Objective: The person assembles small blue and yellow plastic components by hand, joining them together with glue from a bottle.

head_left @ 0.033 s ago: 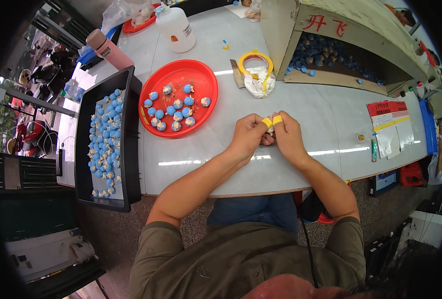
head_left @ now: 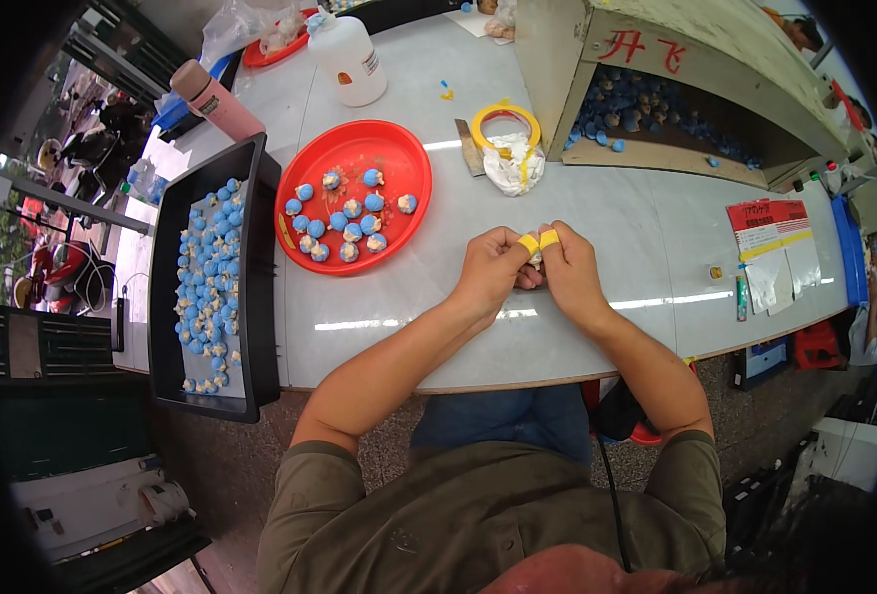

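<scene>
Above the table, in front of my body, my left hand [head_left: 496, 265] and my right hand [head_left: 571, 269] meet with fingers curled and thumbs side by side. Yellow tape is wrapped around both thumbs. A small pale bit [head_left: 535, 259] shows between the thumb tips; my fingers cover the rest, so I cannot tell its kind. To the left of my hands, a red round tray [head_left: 399, 158] holds several small blue balls [head_left: 371, 225] with cream, jagged patches. Further left, a black bin [head_left: 260, 297] holds many more of these blue-and-cream balls [head_left: 223, 267].
Beyond my hands lie a yellow tape roll [head_left: 533, 119], a crumpled white wad [head_left: 514, 174] and a flat scraper-like strip [head_left: 469, 147]. A white jug [head_left: 359, 74] and pink flask [head_left: 219, 101] stand at the back left. At right are a shelf box [head_left: 547, 69], red-and-white papers [head_left: 770, 223] and a green tube [head_left: 741, 299].
</scene>
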Available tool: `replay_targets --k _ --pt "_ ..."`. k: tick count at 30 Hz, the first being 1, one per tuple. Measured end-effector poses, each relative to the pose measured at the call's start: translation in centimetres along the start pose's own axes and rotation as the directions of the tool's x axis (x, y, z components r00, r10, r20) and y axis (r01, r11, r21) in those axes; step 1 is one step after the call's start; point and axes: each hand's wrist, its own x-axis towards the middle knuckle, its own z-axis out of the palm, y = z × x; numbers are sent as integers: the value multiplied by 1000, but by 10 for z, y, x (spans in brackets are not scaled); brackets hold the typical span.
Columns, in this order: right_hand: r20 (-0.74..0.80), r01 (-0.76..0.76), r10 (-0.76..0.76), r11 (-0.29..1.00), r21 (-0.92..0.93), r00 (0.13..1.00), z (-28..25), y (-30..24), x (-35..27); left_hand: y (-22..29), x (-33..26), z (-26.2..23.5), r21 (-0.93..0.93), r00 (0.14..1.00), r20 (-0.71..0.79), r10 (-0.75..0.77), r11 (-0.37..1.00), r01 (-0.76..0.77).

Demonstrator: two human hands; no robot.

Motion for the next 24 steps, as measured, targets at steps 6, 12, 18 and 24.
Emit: replay_targets --k 6,12,18,24 --pt "7 -48 48 999 -1 999 -1 -3 5 5 1 -2 4 999 2 -41 999 41" --pt "51 -99 90 971 217 995 -11 0 11 13 0 -3 -59 999 -7 -47 997 46" --pt "90 -71 45 949 307 995 -8 -13 4 9 4 -2 45 980 -53 193 981 -190" --pt "287 -262 152 879 399 946 -30 -25 10 14 4 -11 33 987 48 152 988 -154"
